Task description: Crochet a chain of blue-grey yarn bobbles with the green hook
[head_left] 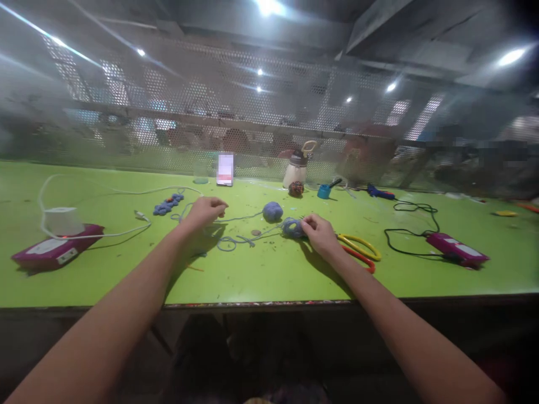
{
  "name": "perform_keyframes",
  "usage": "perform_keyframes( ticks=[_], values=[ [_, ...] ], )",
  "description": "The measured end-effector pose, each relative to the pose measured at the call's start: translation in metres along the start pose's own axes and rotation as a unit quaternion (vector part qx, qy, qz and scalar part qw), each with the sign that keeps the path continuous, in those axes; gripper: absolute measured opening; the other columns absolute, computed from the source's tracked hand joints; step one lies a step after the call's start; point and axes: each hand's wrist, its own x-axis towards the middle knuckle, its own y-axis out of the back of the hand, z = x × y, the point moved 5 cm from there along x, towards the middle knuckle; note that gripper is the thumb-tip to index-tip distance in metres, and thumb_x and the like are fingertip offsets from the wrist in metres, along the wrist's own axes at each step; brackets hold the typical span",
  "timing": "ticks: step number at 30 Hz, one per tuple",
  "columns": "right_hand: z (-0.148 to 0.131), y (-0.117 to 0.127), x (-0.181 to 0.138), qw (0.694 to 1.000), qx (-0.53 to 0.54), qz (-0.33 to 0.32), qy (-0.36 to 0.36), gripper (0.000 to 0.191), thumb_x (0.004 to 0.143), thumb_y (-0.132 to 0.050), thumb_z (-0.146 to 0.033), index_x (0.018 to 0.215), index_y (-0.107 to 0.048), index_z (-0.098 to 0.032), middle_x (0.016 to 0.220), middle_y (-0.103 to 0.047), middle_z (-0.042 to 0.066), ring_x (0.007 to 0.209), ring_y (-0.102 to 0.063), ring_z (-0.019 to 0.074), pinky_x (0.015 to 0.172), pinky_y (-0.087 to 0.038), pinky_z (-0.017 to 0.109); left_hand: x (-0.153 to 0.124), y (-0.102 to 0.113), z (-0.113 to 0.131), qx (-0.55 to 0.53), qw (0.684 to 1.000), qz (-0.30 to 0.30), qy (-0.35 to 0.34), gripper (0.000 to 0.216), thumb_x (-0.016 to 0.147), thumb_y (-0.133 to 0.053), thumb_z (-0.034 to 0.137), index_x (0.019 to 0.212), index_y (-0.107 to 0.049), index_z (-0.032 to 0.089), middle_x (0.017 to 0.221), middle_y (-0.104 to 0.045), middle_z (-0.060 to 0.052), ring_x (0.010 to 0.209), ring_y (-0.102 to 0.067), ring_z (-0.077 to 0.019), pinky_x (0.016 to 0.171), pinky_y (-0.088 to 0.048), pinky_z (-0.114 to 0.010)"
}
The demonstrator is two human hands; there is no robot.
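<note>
My right hand (319, 231) pinches the edge of a small tangled bundle of blue-purple yarn (291, 227) on the table. My left hand (206, 211) hovers to the left with fingers curled together; what they hold, if anything, is too small to make out. Between the hands sits a round blue-purple yarn ball (273, 211), from which a strand runs toward my left hand. Loose yarn ends (227, 243) curl on the table below it. Left of my left hand lies a string of blue crocheted pieces (168, 204). Scissors with yellow and red handles (361, 247) lie beside my right wrist.
A purple power strip (84, 238) with a white charger and cable stands left; another purple power strip (457, 251) with a black cord lies right. Along the back of the green table (261, 280) are a phone (224, 169), a bottle (296, 171), a blue pot (324, 192) and a glue gun (380, 192).
</note>
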Motion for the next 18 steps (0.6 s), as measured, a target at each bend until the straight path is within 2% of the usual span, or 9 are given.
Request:
perform_keyframes(
  ticks=[4, 10, 14, 18],
  values=[
    [-0.004, -0.005, -0.002, 0.999, 0.024, -0.023, 0.0, 0.022, 0.094, -0.058, -0.035, 0.096, -0.063, -0.013, 0.086, -0.065, 0.002, 0.07, -0.062, 0.0124, 0.065, -0.054, 0.03, -0.006, -0.016, 0.005, 0.034, 0.998, -0.049, -0.019, 0.012, 0.064, -0.065, 0.027, 0.067, -0.074, 0.02, 0.069, -0.073, -0.009, 0.068, -0.066, -0.0258, 0.066, -0.051, -0.034],
    [-0.011, 0.005, 0.003, 0.999, 0.038, -0.005, 0.009, 0.027, 0.096, -0.055, -0.036, 0.11, -0.061, -0.014, 0.1, -0.066, 0.005, 0.083, -0.065, 0.016, 0.074, -0.056, 0.035, -0.017, -0.036, 0.017, 0.039, 0.99, -0.106, -0.082, 0.016, 0.065, -0.065, 0.034, 0.071, -0.076, 0.024, 0.081, -0.077, -0.009, 0.077, -0.069, -0.0269, 0.073, -0.052, -0.035],
    [-0.008, 0.017, 0.01, 0.999, -0.045, -0.013, -0.015, 0.029, 0.095, -0.057, -0.035, 0.116, -0.06, -0.015, 0.11, -0.064, 0.007, 0.091, -0.065, 0.0187, 0.078, -0.056, 0.038, -0.019, -0.036, 0.022, 0.044, 0.988, -0.106, -0.1, 0.019, 0.066, -0.064, 0.037, 0.074, -0.076, 0.024, 0.086, -0.078, -0.01, 0.08, -0.069, -0.0272, 0.075, -0.052, -0.035],
    [-0.009, 0.014, 0.006, 0.983, -0.152, -0.099, -0.021, 0.027, 0.095, -0.058, -0.033, 0.115, -0.061, -0.017, 0.115, -0.063, 0.008, 0.095, -0.063, 0.0194, 0.082, -0.055, 0.039, -0.018, -0.036, 0.021, 0.06, 0.988, -0.106, -0.097, 0.023, 0.069, -0.062, 0.039, 0.076, -0.076, 0.022, 0.089, -0.078, -0.011, 0.084, -0.069, -0.0288, 0.079, -0.051, -0.037]
  ],
)
